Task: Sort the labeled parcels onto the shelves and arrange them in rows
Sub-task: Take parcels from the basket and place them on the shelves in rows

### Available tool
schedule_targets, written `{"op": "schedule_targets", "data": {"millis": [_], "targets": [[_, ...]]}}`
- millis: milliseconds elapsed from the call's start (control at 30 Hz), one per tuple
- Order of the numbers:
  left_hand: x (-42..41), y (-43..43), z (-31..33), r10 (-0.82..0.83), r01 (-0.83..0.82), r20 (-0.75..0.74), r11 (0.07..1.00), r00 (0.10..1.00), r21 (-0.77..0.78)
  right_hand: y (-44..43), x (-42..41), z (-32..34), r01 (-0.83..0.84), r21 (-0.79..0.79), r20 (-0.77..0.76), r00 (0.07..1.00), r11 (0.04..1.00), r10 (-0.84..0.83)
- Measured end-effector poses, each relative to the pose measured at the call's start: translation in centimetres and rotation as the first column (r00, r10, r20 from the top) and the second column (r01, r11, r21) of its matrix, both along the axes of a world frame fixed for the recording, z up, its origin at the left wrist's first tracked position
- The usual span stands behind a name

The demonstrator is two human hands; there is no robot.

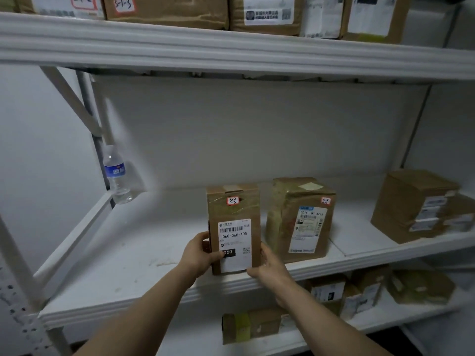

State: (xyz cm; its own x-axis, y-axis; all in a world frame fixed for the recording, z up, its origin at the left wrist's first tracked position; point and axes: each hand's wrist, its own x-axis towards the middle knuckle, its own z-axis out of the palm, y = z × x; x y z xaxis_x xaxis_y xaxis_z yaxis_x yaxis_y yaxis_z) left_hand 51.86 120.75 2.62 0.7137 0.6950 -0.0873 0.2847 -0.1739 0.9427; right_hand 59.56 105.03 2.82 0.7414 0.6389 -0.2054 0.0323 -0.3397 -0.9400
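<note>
The parcel, a tall brown carton, stands upright at the near edge of the middle shelf, held between both hands. Whether its base rests fully on the shelf cannot be told. Its front carries a white shipping label reading 060-06B-A05, and above that is a small red-bordered sticker with a handwritten number.

The left hand grips the parcel's lower left side, with the thumb laid across the front over the black part of the label. The right hand holds the lower right side, its fingers curled against the carton's right face and the thumb at the bottom front corner.

Just to the right, close but apart, a second upright parcel wrapped in yellowish tape stands on the same shelf with its own red-bordered sticker. Further right, well apart, is a third parcel, lower and wider, with several white labels.

A clear water bottle with a blue label stands at the far left corner of the middle shelf. The upper shelf holds a row of brown cartons side by side. The lower shelf holds more taped boxes.
</note>
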Motion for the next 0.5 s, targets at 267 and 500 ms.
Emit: {"op": "schedule_targets", "data": {"millis": [267,500], "targets": [[3.0,-0.4,-0.6,-0.021,0.021,0.008,0.999,1.0,0.043,-1.6,1.4,-1.0,0.073,-0.063,-0.02,0.997,0.995,-0.074],[4.3,-1.2,-0.4,0.025,-0.025,-0.008,0.998,1.0,0.061,-3.1,3.5,-2.1,0.072,-0.038,-0.087,0.993,0.997,-0.075]]}}
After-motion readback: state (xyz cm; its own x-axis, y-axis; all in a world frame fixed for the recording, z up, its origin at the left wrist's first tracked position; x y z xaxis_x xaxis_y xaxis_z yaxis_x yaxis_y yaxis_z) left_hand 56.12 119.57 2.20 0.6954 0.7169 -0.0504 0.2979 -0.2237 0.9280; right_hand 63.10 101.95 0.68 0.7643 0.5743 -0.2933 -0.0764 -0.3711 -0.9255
